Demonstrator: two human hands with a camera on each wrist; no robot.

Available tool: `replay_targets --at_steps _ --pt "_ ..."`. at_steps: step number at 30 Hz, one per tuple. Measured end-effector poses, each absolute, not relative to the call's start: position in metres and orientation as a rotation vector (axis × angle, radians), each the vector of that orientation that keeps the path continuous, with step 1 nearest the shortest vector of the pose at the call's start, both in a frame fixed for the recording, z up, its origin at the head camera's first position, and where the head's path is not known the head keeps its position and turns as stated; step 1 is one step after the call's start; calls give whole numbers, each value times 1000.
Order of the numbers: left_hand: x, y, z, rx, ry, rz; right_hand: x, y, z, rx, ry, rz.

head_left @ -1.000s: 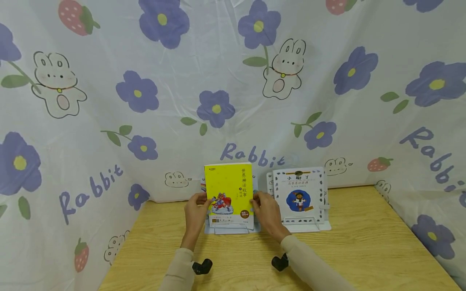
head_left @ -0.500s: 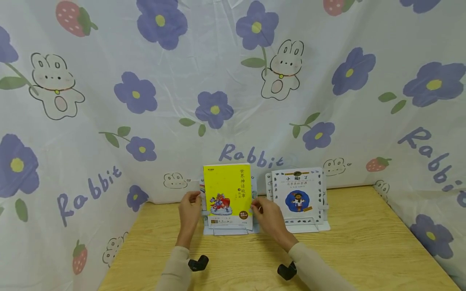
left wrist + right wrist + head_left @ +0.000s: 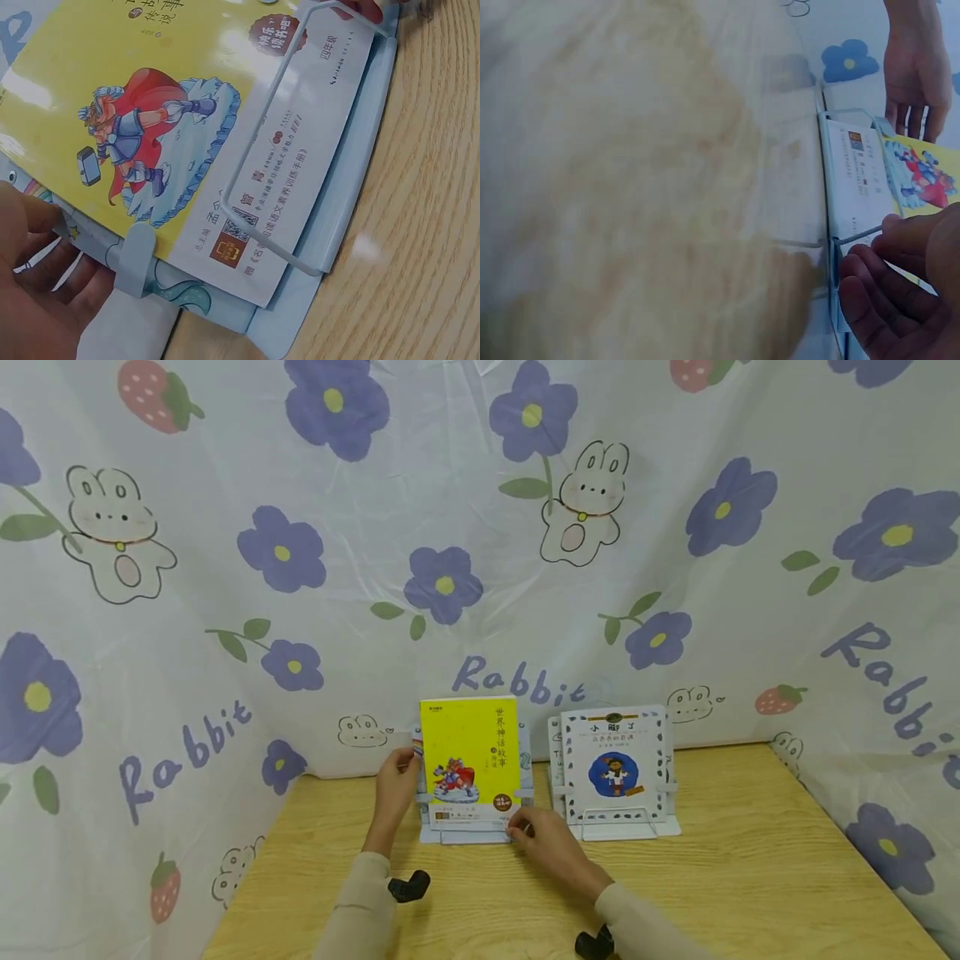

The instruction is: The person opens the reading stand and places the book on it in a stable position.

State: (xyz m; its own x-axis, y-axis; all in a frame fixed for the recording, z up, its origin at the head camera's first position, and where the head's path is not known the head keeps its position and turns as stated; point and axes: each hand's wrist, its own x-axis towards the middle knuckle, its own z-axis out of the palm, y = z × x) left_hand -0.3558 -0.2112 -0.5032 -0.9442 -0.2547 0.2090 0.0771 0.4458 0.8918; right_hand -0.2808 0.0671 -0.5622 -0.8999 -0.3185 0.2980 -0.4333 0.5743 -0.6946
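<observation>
A yellow book [image 3: 468, 735] with a hammer-wielding figure on its cover leans upright on a pale blue book stand [image 3: 352, 172]. The stand's wire bar [image 3: 226, 201] crosses the lower cover, and a side clip [image 3: 135, 259] laps over the left edge. My left hand [image 3: 395, 793] holds the stand's left edge, thumb at the front and fingers partly hidden behind. At the lower right corner, my right hand [image 3: 553, 843] pinches the wire bar between thumb and curled fingers; the thumb [image 3: 900, 232] lies against the wire in the right wrist view.
To the right stands a second book stand [image 3: 667, 828] with a white picture book [image 3: 615, 731]. Both rest on a wooden table [image 3: 750, 860], with a patterned curtain [image 3: 360, 610] behind. Black wrist-worn pieces [image 3: 409, 887] show at the sleeves.
Both hands have left the book's sides. My left hand has shifted left to the stand's edge; my right hand has dropped to the wire bar at the lower right, uncovering the right clip.
</observation>
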Motion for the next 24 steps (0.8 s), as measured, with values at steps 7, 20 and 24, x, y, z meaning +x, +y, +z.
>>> replay_targets --at_steps 7,20,24 --pt "-355 -210 -508 126 -2396 -1495 -281 65 -571 637 -2643 1168" --pt "-352 -209 -508 144 -2392 -1514 -285 60 -568 623 -2639 1116" --pt "-354 -209 -509 140 -2384 -1495 -287 59 -566 615 -2641 1127"
